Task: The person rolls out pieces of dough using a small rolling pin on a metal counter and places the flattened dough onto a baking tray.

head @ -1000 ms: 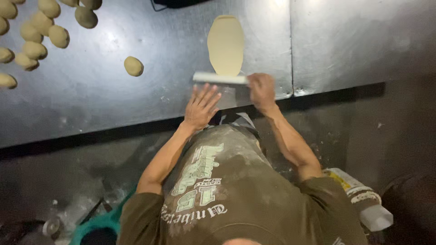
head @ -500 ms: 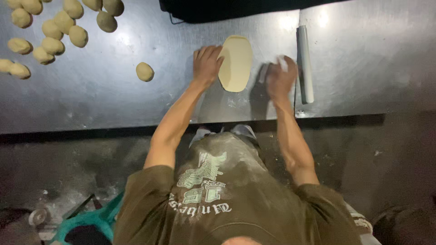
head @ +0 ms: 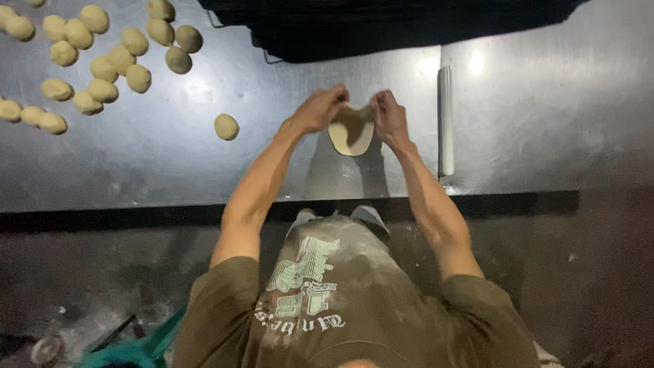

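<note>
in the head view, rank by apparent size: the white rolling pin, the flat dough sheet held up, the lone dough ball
1. Long white rolling pin, the longest.
2. Flat pale dough sheet, held up nearer the camera, so its rank is less sure.
3. Lone round dough ball, the smallest.

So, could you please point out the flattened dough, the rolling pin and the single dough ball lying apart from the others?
flattened dough (head: 352,133), head view, on its hanging lower half.
rolling pin (head: 445,119), head view, on the middle of its shaft.
single dough ball (head: 226,127), head view, on its centre.
</note>
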